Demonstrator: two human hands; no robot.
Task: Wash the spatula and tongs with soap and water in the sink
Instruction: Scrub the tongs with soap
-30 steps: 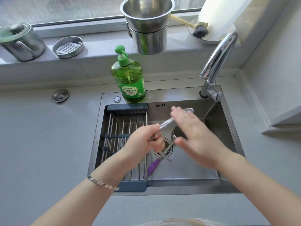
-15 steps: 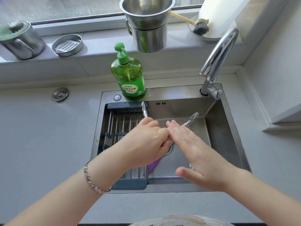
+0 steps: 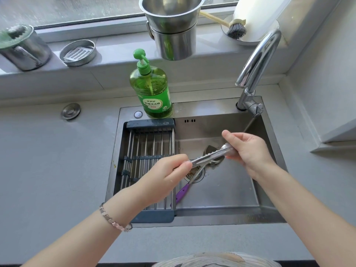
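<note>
Metal tongs (image 3: 209, 156) lie nearly level over the middle of the steel sink (image 3: 227, 218). My left hand (image 3: 165, 178) grips their left end and my right hand (image 3: 248, 149) is closed around their right end. Below them a spatula (image 3: 189, 185) with a purple handle rests on the sink floor, its metal blade beside the drain and partly hidden by the tongs. A green dish soap bottle (image 3: 152, 89) with a pump stands on the sink's back rim.
A roll-up drying rack (image 3: 146, 151) covers the sink's left part. The chrome tap (image 3: 256, 68) arches at the back right, with no water running. On the windowsill stand stacked steel pots (image 3: 173, 29), a brush (image 3: 235, 29), a lidded pot (image 3: 21, 47) and a round tin (image 3: 78, 53).
My right hand slid from the middle of the tongs to their right end and closed on it. The tongs swung from pointing away to lying nearly level. The left hand dropped slightly.
</note>
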